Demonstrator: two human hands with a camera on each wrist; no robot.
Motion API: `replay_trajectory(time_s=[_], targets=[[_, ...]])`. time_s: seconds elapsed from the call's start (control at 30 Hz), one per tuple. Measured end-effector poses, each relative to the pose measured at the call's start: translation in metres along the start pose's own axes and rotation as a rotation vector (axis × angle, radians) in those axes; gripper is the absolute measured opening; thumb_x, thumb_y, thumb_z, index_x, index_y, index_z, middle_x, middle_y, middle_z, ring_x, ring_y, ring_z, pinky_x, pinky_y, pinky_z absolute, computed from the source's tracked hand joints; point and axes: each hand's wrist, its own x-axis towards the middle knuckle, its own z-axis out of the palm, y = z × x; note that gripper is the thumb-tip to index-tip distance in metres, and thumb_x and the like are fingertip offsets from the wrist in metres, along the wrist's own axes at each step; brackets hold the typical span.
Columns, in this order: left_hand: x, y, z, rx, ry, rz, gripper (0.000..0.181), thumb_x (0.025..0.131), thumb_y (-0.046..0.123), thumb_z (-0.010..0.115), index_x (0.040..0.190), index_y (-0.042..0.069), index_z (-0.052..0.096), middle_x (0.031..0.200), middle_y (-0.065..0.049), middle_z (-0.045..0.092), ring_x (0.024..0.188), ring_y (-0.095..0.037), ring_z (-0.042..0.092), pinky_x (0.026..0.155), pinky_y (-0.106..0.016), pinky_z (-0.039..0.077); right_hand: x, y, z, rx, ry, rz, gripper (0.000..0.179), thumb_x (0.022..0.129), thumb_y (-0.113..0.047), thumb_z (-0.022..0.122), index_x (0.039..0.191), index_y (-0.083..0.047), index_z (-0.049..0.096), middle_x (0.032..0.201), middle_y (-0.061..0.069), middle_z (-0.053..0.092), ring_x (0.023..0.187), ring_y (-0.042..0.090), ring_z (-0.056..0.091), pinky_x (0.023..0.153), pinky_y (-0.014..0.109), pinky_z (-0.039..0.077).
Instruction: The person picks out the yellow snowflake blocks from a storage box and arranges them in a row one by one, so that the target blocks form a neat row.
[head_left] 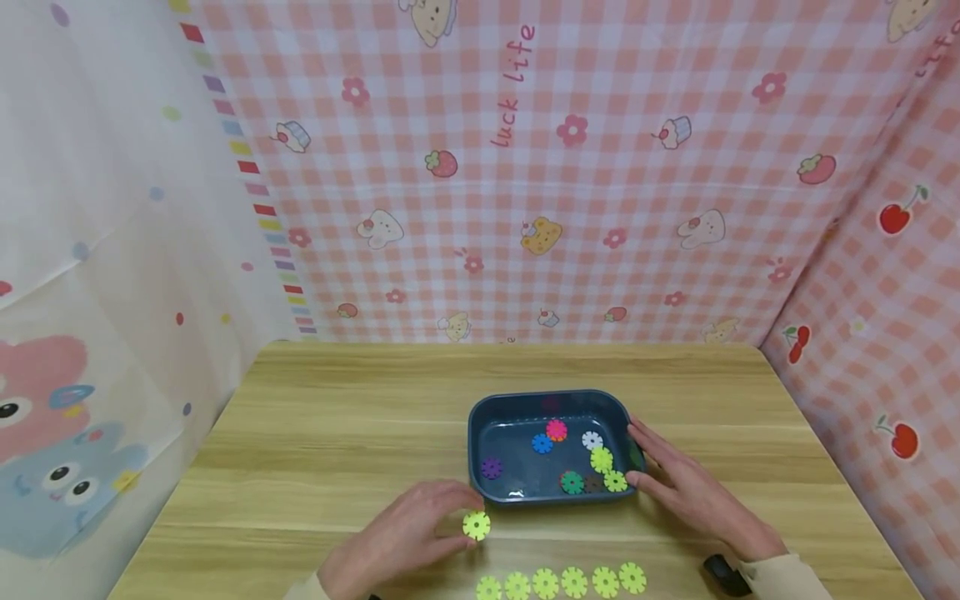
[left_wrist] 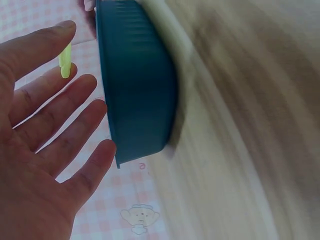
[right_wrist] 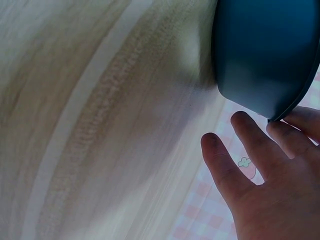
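My left hand (head_left: 408, 529) pinches a yellow-green snowflake disc (head_left: 476, 525) by its edges, between thumb and fingertip, just off the near left corner of a dark blue plastic bin (head_left: 480, 421). In the left wrist view the disc (left_wrist: 65, 61) appears edge-on, and the other fingers spread beside the bin's wall (left_wrist: 137, 85). My right hand (head_left: 693, 492) touches the bin's right rim with extended, spread fingers; its thumb tip lies at the near right corner. Inside the bin are loose discs, among them a purple one (head_left: 492, 467), a blue one (head_left: 542, 443) and a green one (head_left: 572, 482).
Several yellow-green discs, one of them a disc at the row's right end (head_left: 632, 577), lie in a line along the near side of the wooden table (head_left: 337, 433). A black object (head_left: 726, 575) is by the right wrist. Patterned cloth (head_left: 517, 183) hangs behind and at both sides.
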Motion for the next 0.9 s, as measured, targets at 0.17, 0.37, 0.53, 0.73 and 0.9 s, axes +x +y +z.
replay_trajectory(time_s=[0.17, 0.37, 0.53, 0.73, 0.9], targets=[[-0.004, -0.002, 0.004, -0.048, -0.065, -0.014, 0.033, 0.096, 0.028, 0.075, 0.125, 0.013, 0.072, 0.126, 0.004, 0.071, 0.115, -0.009, 0.066, 0.100, -0.034, 0.056, 0.000, 0.000, 0.000, 0.006, -0.005, 0.009, 0.069, 0.105, -0.032, 0.063, 0.161, -0.003, 0.035, 0.167, 0.024, 0.027, 0.147, 0.049, 0.033, 0.113, 0.069, 0.034], [-0.006, -0.004, 0.007, -0.152, -0.198, -0.121, 0.032, 0.098, 0.032, 0.074, 0.126, 0.018, 0.072, 0.121, 0.014, 0.069, 0.103, 0.001, 0.062, 0.095, -0.029, 0.057, 0.000, 0.000, 0.000, 0.012, -0.006, 0.016, 0.069, 0.105, -0.032, 0.063, 0.161, -0.003, 0.035, 0.166, 0.024, 0.027, 0.147, 0.049, 0.033, 0.112, 0.070, 0.033], [-0.009, -0.006, 0.012, -0.194, -0.270, -0.176, 0.034, 0.098, 0.035, 0.073, 0.128, 0.021, 0.071, 0.121, 0.017, 0.068, 0.099, 0.002, 0.059, 0.095, -0.029, 0.057, 0.000, -0.001, 0.000, 0.003, -0.005, 0.015, 0.069, 0.105, -0.032, 0.062, 0.161, -0.003, 0.034, 0.166, 0.024, 0.027, 0.147, 0.049, 0.034, 0.112, 0.070, 0.034], [-0.014, -0.008, 0.019, -0.224, -0.320, -0.202, 0.033, 0.099, 0.036, 0.072, 0.130, 0.025, 0.070, 0.126, 0.017, 0.067, 0.108, 0.000, 0.057, 0.103, -0.034, 0.054, 0.000, 0.000, 0.000, -0.001, -0.004, 0.014, 0.069, 0.105, -0.033, 0.063, 0.161, -0.003, 0.034, 0.167, 0.023, 0.027, 0.147, 0.048, 0.035, 0.112, 0.069, 0.035], [-0.018, -0.010, 0.024, -0.234, -0.334, -0.190, 0.032, 0.098, 0.036, 0.073, 0.129, 0.027, 0.070, 0.125, 0.019, 0.067, 0.108, 0.000, 0.057, 0.102, -0.034, 0.053, 0.000, 0.001, 0.000, -0.002, -0.004, 0.010, 0.069, 0.105, -0.032, 0.063, 0.161, -0.003, 0.035, 0.167, 0.023, 0.028, 0.146, 0.048, 0.036, 0.112, 0.068, 0.036]])
